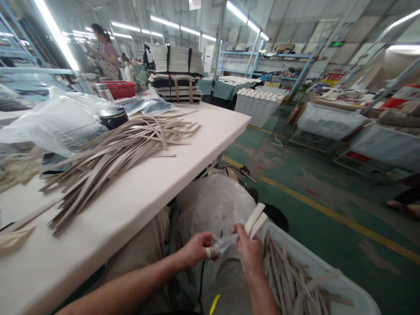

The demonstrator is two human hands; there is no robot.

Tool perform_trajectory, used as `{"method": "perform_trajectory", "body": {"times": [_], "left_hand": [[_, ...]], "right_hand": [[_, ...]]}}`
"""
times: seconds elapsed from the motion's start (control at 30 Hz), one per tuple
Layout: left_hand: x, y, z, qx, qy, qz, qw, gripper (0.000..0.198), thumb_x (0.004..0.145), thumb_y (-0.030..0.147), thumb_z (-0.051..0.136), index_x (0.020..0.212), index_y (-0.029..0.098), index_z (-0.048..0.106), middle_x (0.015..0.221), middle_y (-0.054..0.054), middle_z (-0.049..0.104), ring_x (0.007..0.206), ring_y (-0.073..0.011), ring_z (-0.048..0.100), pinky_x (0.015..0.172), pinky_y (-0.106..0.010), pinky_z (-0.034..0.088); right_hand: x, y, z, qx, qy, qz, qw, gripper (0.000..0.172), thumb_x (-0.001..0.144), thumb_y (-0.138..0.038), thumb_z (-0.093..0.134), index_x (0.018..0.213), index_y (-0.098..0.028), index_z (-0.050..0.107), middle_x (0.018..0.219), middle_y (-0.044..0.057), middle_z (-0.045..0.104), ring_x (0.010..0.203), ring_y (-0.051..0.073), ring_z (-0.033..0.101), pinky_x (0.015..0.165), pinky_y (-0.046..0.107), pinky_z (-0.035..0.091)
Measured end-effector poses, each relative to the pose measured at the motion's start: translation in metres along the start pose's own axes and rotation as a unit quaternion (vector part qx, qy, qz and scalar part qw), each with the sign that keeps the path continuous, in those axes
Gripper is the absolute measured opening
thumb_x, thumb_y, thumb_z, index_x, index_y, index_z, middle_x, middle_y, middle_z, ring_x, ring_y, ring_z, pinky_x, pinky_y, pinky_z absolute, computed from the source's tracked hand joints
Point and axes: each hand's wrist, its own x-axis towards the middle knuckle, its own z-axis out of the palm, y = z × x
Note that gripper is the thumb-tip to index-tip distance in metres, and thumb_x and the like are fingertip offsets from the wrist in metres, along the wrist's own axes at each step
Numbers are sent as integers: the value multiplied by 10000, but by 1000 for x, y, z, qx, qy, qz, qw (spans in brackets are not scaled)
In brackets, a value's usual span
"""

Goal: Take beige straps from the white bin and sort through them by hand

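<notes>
Over my lap, my right hand [250, 250] grips cream-coloured fabric strips [256, 219], whose folded ends stick up past the fingers. My left hand [198, 249] is closed in a pinch just left of it, with a pale wrap around one finger or the strip end there; I cannot tell which. A blurred, whitish band [227, 243] stretches between the two hands. Right beside my right forearm, a white plastic bin [356, 286] holds many beige strips [288, 275]. A large pile of similar taupe strips [114, 157] lies on the table to the left.
The pale table [193, 175] runs along my left. On it are clear plastic bags [65, 113], a dark round container [113, 117], a red basket [120, 89] and a strapped fabric stack [177, 74]. A bulging clear bag [213, 201] stands ahead. Another person [106, 54] works far left.
</notes>
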Motion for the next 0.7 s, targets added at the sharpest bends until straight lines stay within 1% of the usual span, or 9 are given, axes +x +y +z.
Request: {"method": "perform_trajectory", "body": {"times": [0.07, 0.17, 0.3, 0.43, 0.5, 0.53, 0.57, 0.63, 0.7], "left_hand": [[-1, 0, 2, -13, -22, -24, 999, 420, 549, 425, 807, 757, 118, 609, 636, -13, 641, 574, -114, 568, 607, -249, 440], [-3, -1, 5, -13, -52, -46, 997, 428, 563, 465, 802, 729, 105, 640, 658, -34, 657, 591, -124, 580, 637, -271, 456], [-7, 0, 6, 6, -91, -61, 994, 450, 594, 507, 778, 770, 104, 685, 677, -42, 667, 607, -131, 589, 660, -279, 460], [-13, 0, 5, 58, -134, -57, 988, 397, 661, 488, 733, 801, 116, 726, 703, -44, 680, 636, -132, 590, 681, -268, 449], [-13, -1, 3, 84, -151, -46, 984, 378, 671, 474, 727, 818, 127, 737, 748, -50, 693, 683, -149, 603, 707, -270, 452], [-12, -1, 0, 107, -142, -42, 983, 385, 659, 470, 739, 851, 136, 740, 782, -53, 699, 714, -164, 612, 721, -276, 456], [-10, -1, -3, 137, -113, -35, 983, 416, 638, 463, 758, 908, 148, 737, 830, -59, 703, 759, -184, 620, 739, -285, 462], [-6, 5, -9, 196, -9, 5, 981, 579, 589, 444, 805, 1095, 188, 687, 995, -81, 690, 906, -232, 618, 791, -307, 467], [-2, 16, -15, 201, 91, 78, 972, 786, 581, 433, 823, 1292, 230, 557, 1223, -112, 607, 1099, -269, 558, 876, -331, 458]], "right_hand": [[10, -9, -11, 2, 34, -33, 999, 515, 708, -572, 660, 798, -70, 726, 458, -2, 537, 412, 116, 448, 398, 232, 324], [25, -26, -22, 25, 57, -74, 995, 540, 694, -584, 679, 843, -68, 733, 510, 18, 596, 385, 99, 410, 383, 234, 307], [39, -47, -26, 38, 56, -106, 992, 524, 675, -570, 711, 836, -72, 740, 629, 65, 675, 399, 91, 426, 395, 234, 307], [47, -66, -23, 65, 55, -122, 989, 516, 703, -562, 686, 863, -74, 734, 625, 53, 663, 385, 71, 347, 386, 230, 279], [45, -74, -20, 42, 33, -128, 990, 489, 708, -544, 683, 855, -79, 734, 615, 47, 654, 402, 79, 360, 401, 232, 286], [42, -77, -20, 21, 19, -133, 991, 477, 709, -536, 683, 850, -83, 736, 609, 46, 650, 420, 90, 389, 418, 235, 301], [38, -80, -19, -3, 6, -139, 990, 468, 713, -533, 679, 846, -88, 739, 602, 46, 648, 442, 105, 424, 439, 238, 319], [28, -82, -18, -48, -22, -148, 988, 455, 727, -539, 660, 825, -103, 745, 589, 43, 643, 496, 136, 493, 493, 249, 357], [15, -83, -15, -78, -49, -155, 984, 439, 741, -543, 633, 784, -120, 746, 588, 39, 642, 548, 159, 539, 551, 258, 385]]}}
